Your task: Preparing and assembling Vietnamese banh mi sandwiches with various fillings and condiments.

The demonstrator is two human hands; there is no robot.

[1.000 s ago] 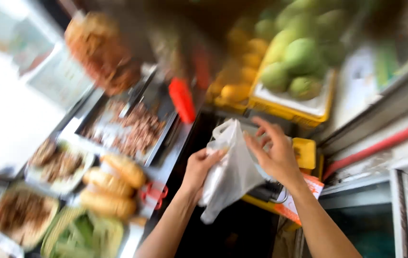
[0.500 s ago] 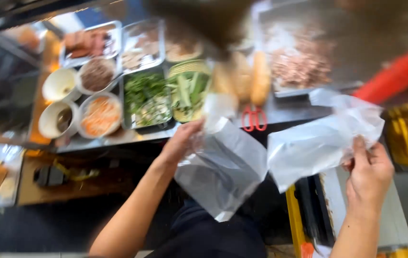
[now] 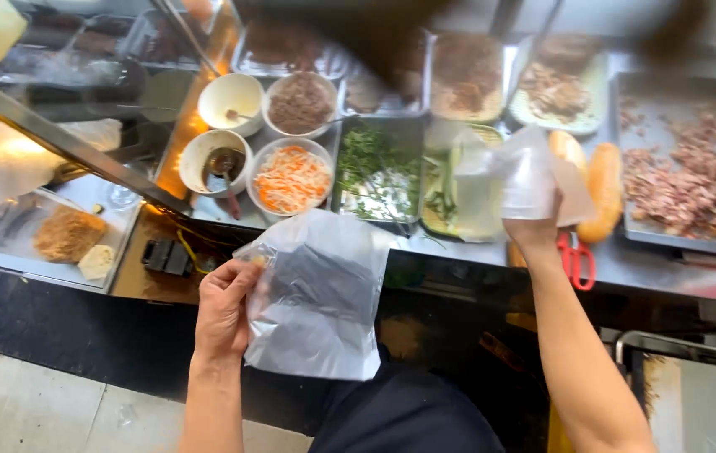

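Left hand [image 3: 225,309] fingers pinched on bag [image 3: 318,302] top corner, below desk [image 3: 626,264] front edge. Right hand [image 3: 534,226] clutching second bag [image 3: 519,178] over desk. Likely light, limp, slippery; grip edges.

Thin, translucent, crinkled plastic bags [image 3: 316,294], shiny metal trays [image 3: 379,134], glossy white bowls [image 3: 230,99], and crusty matt bread rolls [image 3: 605,189].

Clear plastic bag [image 3: 316,302] hanging limp below the counter edge, second clear bag [image 3: 509,180] raised, crumpled, over the trays
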